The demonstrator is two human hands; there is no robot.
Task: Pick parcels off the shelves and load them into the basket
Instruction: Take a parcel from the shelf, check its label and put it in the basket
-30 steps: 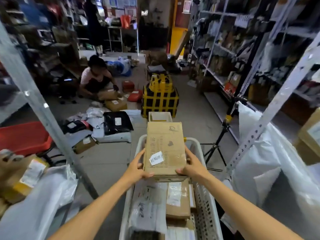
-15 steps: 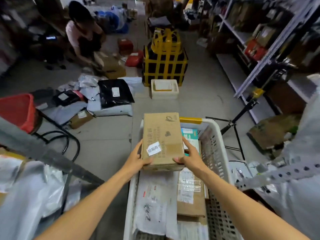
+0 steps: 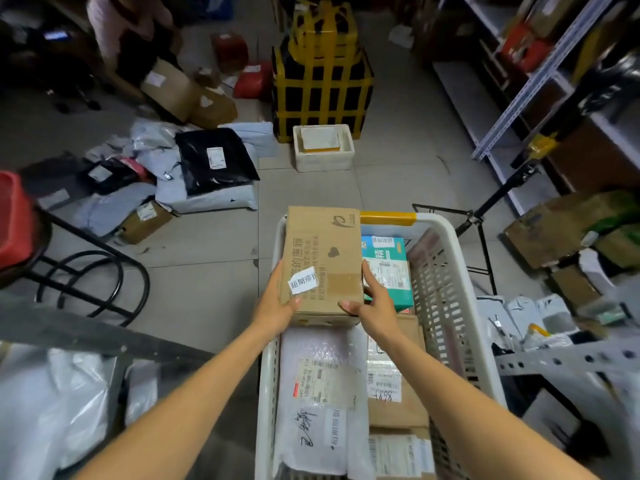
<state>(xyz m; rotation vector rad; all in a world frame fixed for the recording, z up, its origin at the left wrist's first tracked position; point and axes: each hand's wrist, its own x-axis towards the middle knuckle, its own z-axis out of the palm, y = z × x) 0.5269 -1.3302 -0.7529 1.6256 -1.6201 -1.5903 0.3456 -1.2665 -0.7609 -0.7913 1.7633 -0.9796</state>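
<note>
— Where do our fingers sit?
— Both sets are curled round the cardboard box (image 3: 323, 258). Our left hand (image 3: 277, 306) clasps its near left edge, thumb on top by the white sticker (image 3: 304, 281). Our right hand (image 3: 375, 303) clasps the near right corner, fingers running up the side.
— And the box itself?
— At the far left of the white basket (image 3: 446, 271), long side pointing away from us. We cannot tell whether it rests on anything yet.
— What lies around it?
— A teal box (image 3: 388, 268) just beside it on the right, a white bubble mailer (image 3: 318, 375) and a brown parcel (image 3: 394, 407) nearer us.
— Beyond the basket?
— A white foam box (image 3: 323, 147) on the floor, a yellow-taped black stack (image 3: 322, 77), scattered mailers, and shelves (image 3: 519, 98) on the right.
</note>
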